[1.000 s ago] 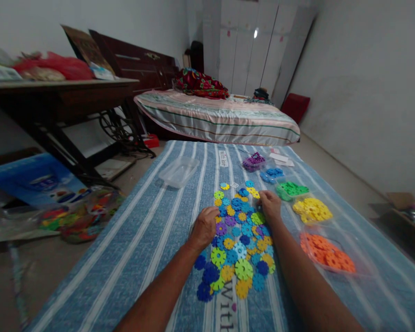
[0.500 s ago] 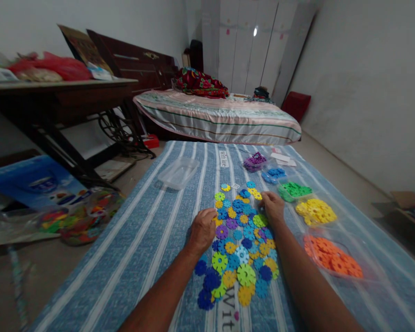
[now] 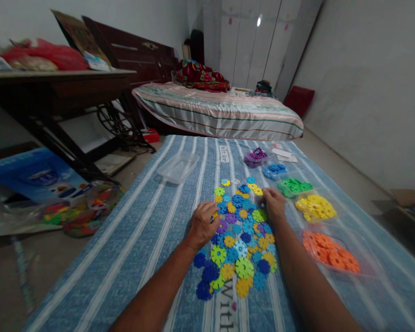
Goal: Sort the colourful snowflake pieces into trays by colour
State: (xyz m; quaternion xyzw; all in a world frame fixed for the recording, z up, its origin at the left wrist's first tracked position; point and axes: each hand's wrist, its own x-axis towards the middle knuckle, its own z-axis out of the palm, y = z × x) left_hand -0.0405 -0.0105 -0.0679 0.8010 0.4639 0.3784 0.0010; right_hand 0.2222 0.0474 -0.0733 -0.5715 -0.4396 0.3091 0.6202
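A loose heap of notched plastic discs [image 3: 241,249] in blue, lime, yellow and purple lies on the striped cloth between my hands. At the heap's left edge, my left hand [image 3: 203,225] has its fingers curled, with a yellow notched disc [image 3: 215,215] showing at thumb and fingertips and something dark blue beside it. My right hand [image 3: 275,203] rests at the heap's upper right edge, fingers bent together and pointing inward. Close to its fingertips are yellow discs [image 3: 257,191] and a lime disc [image 3: 259,215]. Whatever my right fingers pinch is hidden.
Along the right stand clear tubs of sorted pieces: purple [image 3: 256,157], blue [image 3: 274,171], green [image 3: 295,187], yellow [image 3: 315,207] and orange [image 3: 331,251]. A clear plastic tub [image 3: 178,168] sits at the far left of the cloth. Beyond it is a bed [image 3: 214,113].
My left hand has rolled slightly, its fingers now more over the heap's left edge, and the yellow disc shows more. My right hand has barely moved. The view has tilted a little.
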